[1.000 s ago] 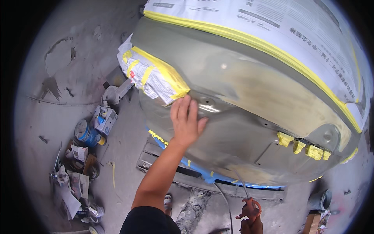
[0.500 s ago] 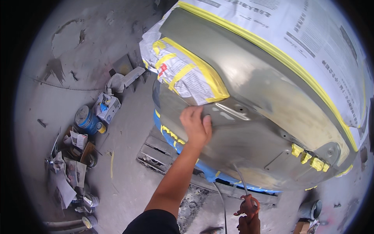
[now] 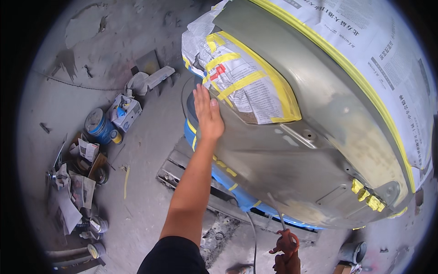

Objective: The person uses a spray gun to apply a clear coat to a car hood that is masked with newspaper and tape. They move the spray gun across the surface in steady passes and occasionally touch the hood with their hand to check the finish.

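A bare grey car body panel with pale sanded patches fills the middle and right. My left hand lies flat near its left edge, fingers together and stretched out, beside a newspaper patch held down with yellow tape. Low in the view, my right hand is closed around an orange-red air blow gun. Its thin metal nozzle points up toward the panel's lower edge. Small yellow tape pieces stick to the panel at right. Part of my right hand is cut off by the lower edge.
Newspaper with yellow tape covers the car above the panel; blue masking runs below it. A dark hose hangs near the blow gun. At left stand a blue bucket, a white box and scrap paper. A grey bucket stands at lower right.
My left hand has moved left and up across the panel, from below the newspaper patch to its left side. The blow gun has shifted slightly left and down. The view has shifted too.
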Available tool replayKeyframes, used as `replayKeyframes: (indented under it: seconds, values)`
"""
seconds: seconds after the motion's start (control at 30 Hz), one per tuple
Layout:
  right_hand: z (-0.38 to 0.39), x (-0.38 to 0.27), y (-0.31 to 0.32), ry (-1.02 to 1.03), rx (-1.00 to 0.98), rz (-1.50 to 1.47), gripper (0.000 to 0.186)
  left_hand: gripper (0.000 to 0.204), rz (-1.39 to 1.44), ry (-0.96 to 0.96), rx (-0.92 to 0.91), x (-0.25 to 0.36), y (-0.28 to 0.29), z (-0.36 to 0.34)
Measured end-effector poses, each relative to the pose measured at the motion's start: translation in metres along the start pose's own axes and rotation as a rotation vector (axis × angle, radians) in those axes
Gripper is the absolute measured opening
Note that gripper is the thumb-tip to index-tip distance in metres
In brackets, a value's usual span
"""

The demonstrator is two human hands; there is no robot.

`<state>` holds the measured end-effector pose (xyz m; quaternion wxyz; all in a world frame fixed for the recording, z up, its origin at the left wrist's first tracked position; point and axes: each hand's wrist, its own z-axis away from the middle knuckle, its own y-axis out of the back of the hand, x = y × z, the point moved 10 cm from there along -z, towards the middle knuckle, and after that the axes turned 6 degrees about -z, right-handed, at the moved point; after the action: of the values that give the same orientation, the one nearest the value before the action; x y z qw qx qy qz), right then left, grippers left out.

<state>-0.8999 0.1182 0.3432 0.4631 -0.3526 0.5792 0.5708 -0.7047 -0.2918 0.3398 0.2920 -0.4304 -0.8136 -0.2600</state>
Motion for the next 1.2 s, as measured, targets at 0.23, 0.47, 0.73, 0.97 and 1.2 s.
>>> replayKeyframes:
  seconds: [0.23,0.47,0.73,0.97,1.2]
  values:
    - [-0.011,-0.015,-0.003,0.039,0.083,-0.021,0.050,0.058,-0.076,0.056,-0.002,0.064,-0.017,0.083]
    - [0.003,-0.008,0.008,0.074,0.003,0.064,0.055,0.059,-0.012,0.203,-0.022,0.009,-0.009,0.005]
    - [0.000,-0.002,0.007,0.022,0.068,-0.009,0.053,0.066,-0.044,0.070,-0.037,0.110,-0.032,0.110]
    - [0.007,0.008,0.009,-0.020,0.083,-0.003,0.056,0.068,0.027,0.637,0.083,-0.050,-0.010,0.066]
    - [0.012,0.023,-0.001,-0.105,0.042,0.113,0.059,0.072,-0.073,0.540,0.143,0.007,-0.034,0.135]
